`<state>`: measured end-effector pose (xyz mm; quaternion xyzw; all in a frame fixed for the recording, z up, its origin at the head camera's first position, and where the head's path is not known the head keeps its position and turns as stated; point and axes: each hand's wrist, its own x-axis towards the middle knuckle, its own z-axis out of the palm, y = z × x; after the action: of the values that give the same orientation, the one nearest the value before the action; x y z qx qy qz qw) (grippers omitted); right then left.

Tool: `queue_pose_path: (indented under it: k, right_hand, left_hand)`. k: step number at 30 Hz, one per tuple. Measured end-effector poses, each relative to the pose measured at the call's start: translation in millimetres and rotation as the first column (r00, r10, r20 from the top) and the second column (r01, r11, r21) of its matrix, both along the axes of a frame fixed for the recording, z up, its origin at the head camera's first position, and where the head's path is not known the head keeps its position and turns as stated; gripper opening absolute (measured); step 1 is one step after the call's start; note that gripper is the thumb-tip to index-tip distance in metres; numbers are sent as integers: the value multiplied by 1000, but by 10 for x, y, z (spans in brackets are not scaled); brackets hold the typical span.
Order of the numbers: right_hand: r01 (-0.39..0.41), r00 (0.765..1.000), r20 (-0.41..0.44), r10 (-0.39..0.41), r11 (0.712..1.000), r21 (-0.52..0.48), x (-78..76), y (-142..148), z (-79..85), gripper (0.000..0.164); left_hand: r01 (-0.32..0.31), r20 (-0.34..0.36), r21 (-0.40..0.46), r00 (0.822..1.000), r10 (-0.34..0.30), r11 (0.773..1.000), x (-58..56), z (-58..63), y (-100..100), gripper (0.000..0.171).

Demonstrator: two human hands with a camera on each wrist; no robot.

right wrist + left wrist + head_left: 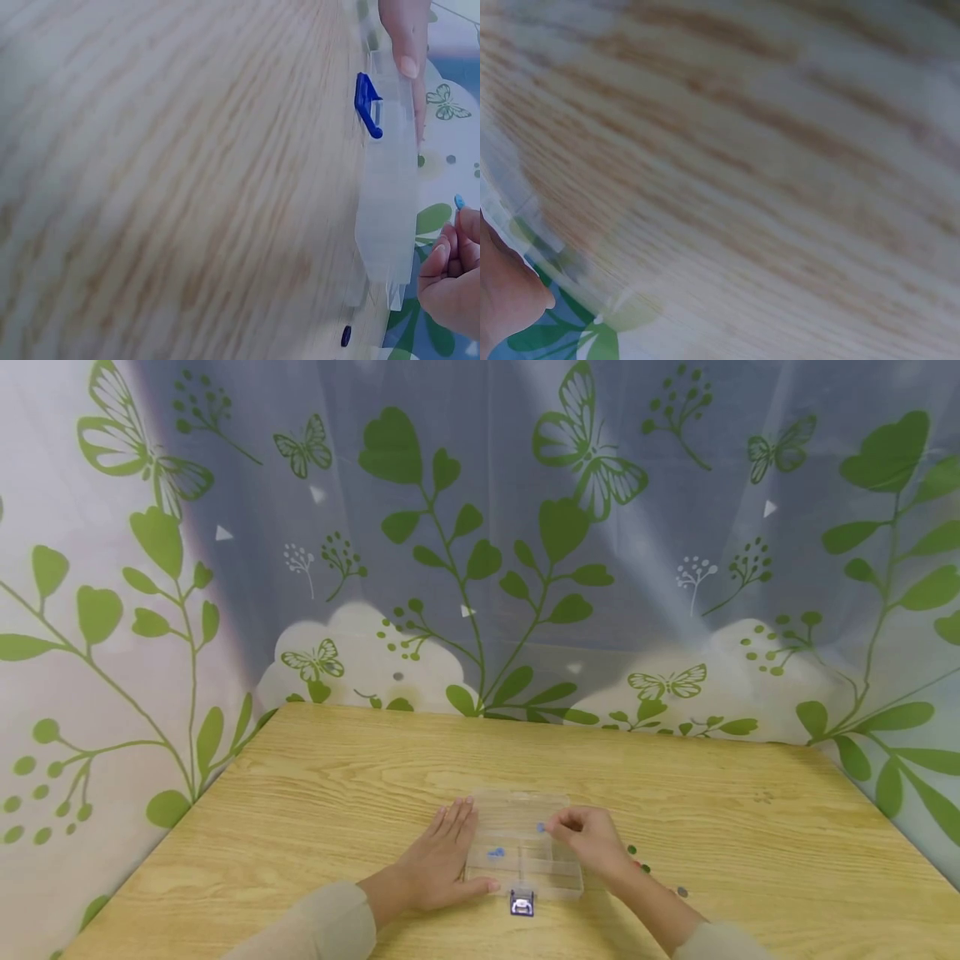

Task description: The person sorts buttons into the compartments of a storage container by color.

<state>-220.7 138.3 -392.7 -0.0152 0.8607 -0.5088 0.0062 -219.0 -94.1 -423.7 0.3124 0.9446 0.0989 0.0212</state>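
A clear plastic divided box (568, 893) lies on the table with its blue-edged clasp (522, 903) toward me. My left hand (441, 862) rests along its left side, fingers straight and thumb at the front rim. Between the thumb and fingertips of my right hand (600, 843) is a small blue button-like piece (541, 827), held over the right part of the box. In the right wrist view the blue piece (460, 202) sticks up above the pinching fingers. Several similar blue pieces (496, 853) lie together in a left compartment. The left wrist view shows mostly table.
To the right of the box, partly beside my right forearm, lie small green pieces (632, 850), a red one (637, 863) and a dark grey one (682, 892). Faint small pieces (762, 797) are farther right. A leaf-patterned curtain (480, 568) borders the wooden table (337, 777).
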Motion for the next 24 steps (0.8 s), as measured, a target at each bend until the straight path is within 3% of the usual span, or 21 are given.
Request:
queue_pose_path:
  k: [10,24]
  right_hand:
    - [-42,999,-18,42,999,-31,-8,-123,18,9]
    - [-130,990,-48,133,989,67,-24,-260,-40,9]
  left_hand:
    - [1,-1,4,1000,-1,1000,-6,4,6,93]
    - [2,-3,5,1000,-2,1000,-6,7,9,94]
